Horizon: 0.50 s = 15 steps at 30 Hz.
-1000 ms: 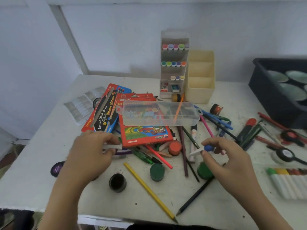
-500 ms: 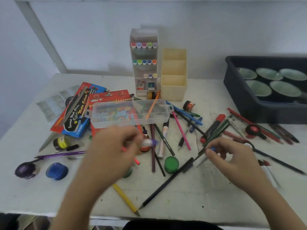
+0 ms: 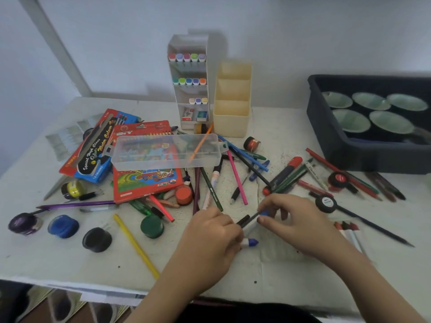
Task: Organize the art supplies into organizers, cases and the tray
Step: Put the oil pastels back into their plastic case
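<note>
While both hands pinch white markers at lower centre, left hand (image 3: 210, 236) and right hand (image 3: 293, 220), the white organizer (image 3: 189, 82) upper centre looks next.

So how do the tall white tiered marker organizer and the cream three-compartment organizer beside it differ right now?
The tall white tiered marker organizer holds rows of colour-capped markers; the cream three-compartment organizer looks empty. The white one stands taller and narrower; the cream one is shorter and wider. Both stand upright at the table's back.

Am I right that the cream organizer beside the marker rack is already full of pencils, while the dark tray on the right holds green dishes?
Not quite: in the head view the cream organizer is empty. It does stand beside the marker rack, and the dark tray holds green dishes.
</note>
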### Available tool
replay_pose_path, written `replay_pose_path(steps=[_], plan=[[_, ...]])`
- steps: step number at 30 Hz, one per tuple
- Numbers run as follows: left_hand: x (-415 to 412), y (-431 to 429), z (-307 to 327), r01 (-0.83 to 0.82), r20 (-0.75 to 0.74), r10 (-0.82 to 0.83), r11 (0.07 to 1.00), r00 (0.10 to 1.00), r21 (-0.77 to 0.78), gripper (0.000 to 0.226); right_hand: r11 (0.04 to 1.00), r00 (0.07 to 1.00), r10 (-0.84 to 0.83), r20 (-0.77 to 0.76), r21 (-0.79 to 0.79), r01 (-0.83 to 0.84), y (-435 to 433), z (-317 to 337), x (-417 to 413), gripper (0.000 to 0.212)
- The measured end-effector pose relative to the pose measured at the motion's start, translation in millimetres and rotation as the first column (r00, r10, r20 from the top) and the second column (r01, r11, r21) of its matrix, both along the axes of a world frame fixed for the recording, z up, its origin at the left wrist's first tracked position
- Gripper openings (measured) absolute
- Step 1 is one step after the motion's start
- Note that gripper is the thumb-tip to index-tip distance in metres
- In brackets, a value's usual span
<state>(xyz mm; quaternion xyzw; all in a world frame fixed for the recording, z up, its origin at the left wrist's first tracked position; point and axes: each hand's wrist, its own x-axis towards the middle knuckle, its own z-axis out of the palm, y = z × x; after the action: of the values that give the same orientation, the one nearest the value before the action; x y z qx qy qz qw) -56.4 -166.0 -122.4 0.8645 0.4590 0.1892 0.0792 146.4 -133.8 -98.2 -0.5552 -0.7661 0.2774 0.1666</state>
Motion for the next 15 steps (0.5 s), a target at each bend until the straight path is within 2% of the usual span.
replay_pose_path(steps=[4, 9, 12, 15], plan=[[-0.9, -1.6, 4.6, -0.1, 0.108, 0.101, 0.995, 0.989, -0.015, 0.013, 0.995, 0.998, -0.023, 0.065, 0.1, 0.017, 3.5, -2.6, 1.0, 0.023], [-24.3, 9.8, 14.6, -0.363, 0.193, 0.34, 0.926, 0.921, 0.103, 0.019, 0.986, 0.994, 0.072, 0.08, 0.146, -0.083, 15.6, 9.7, -13.8, 0.02], [-46.0, 21.1, 18.4, -0.476, 0.156, 0.456, 0.868, 0.876, 0.139, 0.023, 0.967, 0.981, 0.158, 0.116, 0.182, -0.177, 29.1, 15.9, -39.7, 0.021], [-64.2, 30.9, 12.0, -0.511, 0.065, 0.507, 0.854, 0.86, 0.099, 0.03, 0.941, 0.963, 0.224, 0.153, 0.222, -0.254, 45.4, 17.3, -70.6, 0.023]])
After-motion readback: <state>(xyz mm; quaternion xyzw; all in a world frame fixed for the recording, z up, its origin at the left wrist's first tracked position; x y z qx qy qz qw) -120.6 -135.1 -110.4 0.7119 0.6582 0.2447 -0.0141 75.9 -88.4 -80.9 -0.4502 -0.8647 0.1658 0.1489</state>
